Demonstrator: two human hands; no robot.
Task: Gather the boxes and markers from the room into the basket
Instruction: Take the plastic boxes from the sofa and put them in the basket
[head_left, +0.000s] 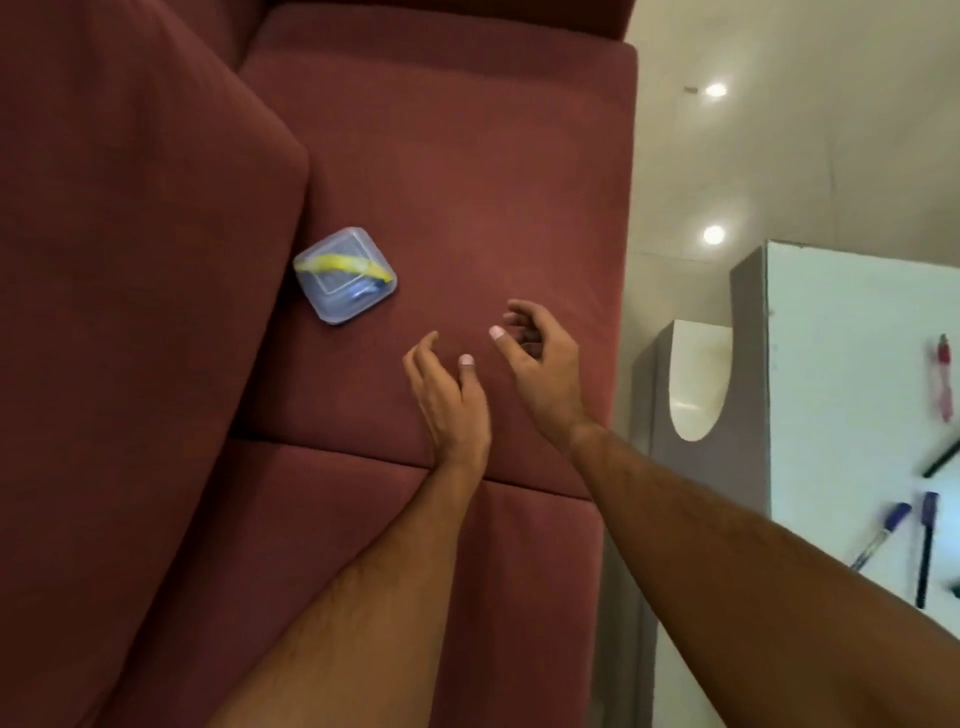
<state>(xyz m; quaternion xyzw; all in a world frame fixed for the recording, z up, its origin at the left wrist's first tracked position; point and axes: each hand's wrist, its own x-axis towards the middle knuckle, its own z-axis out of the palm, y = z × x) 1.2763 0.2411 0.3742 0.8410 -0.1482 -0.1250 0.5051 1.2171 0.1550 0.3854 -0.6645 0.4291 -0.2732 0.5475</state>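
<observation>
A small clear plastic box with yellow and blue items inside lies on the dark red sofa seat, close to the back cushion. My left hand hovers over the seat to the lower right of the box, fingers apart and empty. My right hand is just beside it, fingers loosely curled, holding nothing. Several markers lie on a white table at the right: a pink one, a blue-capped one, a dark blue one and a black one. No basket is in view.
The white table with grey rounded legs stands to the right of the sofa. A glossy pale floor lies between them. The sofa's back cushion rises at the left.
</observation>
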